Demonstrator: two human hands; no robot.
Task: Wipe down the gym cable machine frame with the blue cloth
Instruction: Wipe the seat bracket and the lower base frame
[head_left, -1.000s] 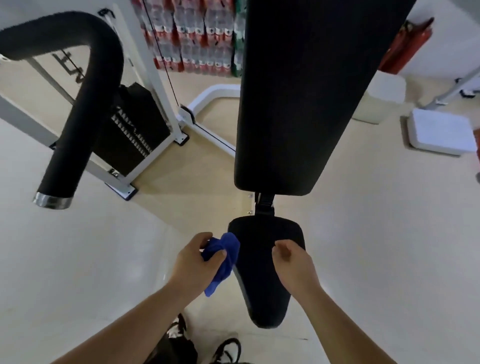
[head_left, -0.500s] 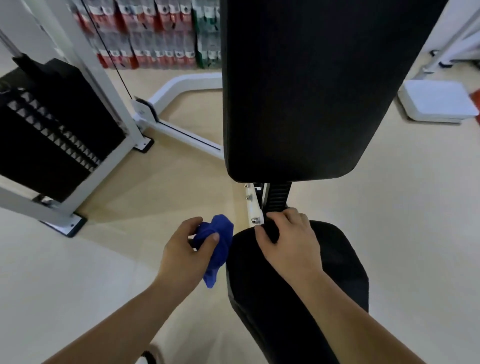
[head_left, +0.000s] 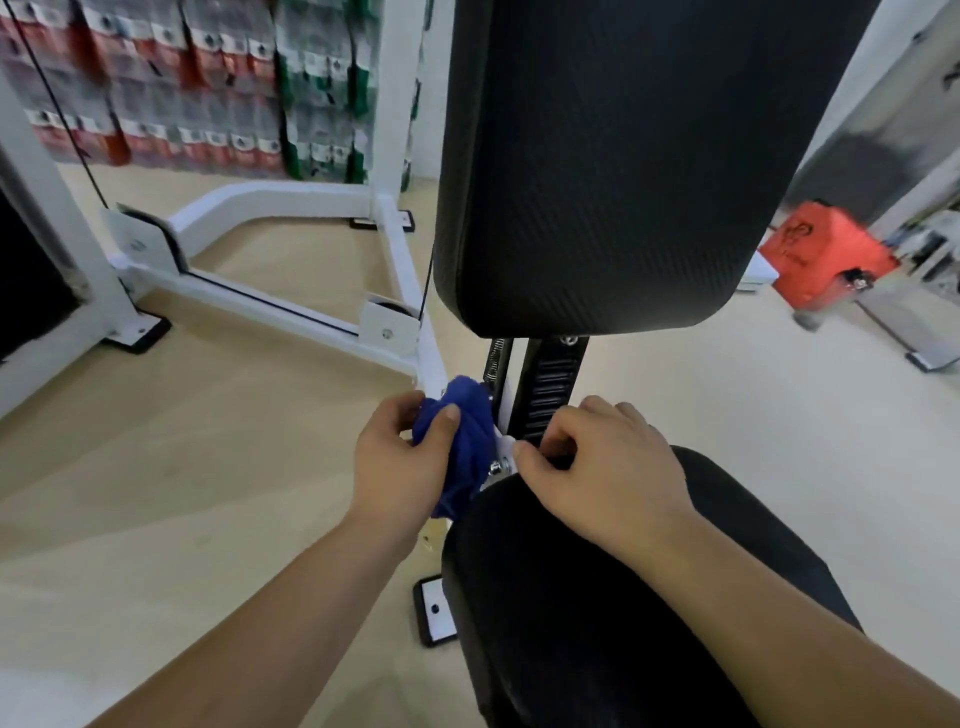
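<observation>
The blue cloth (head_left: 467, 434) is scrunched into a deep-blue wad. The left hand (head_left: 400, 460) pinches it in its fingers against the white frame (head_left: 431, 358) beside the seat (head_left: 597, 613), and the right hand (head_left: 608, 467) has its fingers curled on the black post (head_left: 553, 384).

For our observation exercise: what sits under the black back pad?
Under the back pad, a ribbed black post and coil spring run down. The right hand grips the post, hiding its lower end; the blue cloth in the left hand partly covers the bracket.

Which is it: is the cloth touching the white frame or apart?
Touching: the head view shows the cloth, held by the left hand, pressed against the frame.
</observation>
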